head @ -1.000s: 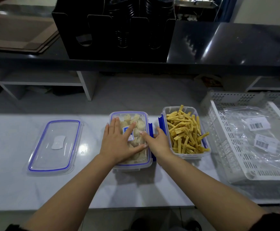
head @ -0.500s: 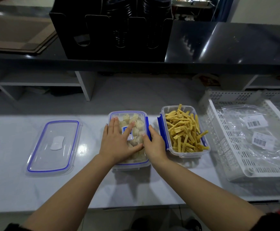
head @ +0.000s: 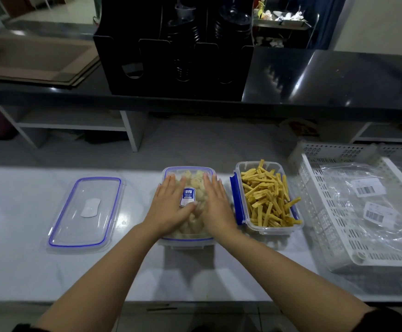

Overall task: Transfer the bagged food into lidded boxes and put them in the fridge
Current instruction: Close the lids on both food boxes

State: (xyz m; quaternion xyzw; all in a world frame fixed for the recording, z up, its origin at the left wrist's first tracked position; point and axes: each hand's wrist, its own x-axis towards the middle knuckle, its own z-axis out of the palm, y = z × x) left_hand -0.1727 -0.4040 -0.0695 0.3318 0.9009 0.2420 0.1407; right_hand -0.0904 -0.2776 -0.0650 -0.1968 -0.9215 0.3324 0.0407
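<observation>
A clear box of pale food pieces (head: pixel 190 180) sits in the middle of the white counter with its blue-rimmed lid on. My left hand (head: pixel 168 207) and my right hand (head: pixel 215 207) both press flat on that lid, fingers straight, one on each side of its blue label. To the right stands an open clear box of yellow food sticks (head: pixel 268 197) with blue side clips. A loose clear lid with a blue seal (head: pixel 87 212) lies flat on the counter to the left.
A white perforated basket (head: pixel 314 212) at the right holds empty clear bags with barcode labels (head: pixel 365 202). Behind the counter runs a black raised shelf (head: pixel 326 87) with a black cup holder rack (head: pixel 171 49).
My right hand has moved from the box's right side clip up onto the lid. The left hand stays pressed on the lid. That clip now lies folded against the box.
</observation>
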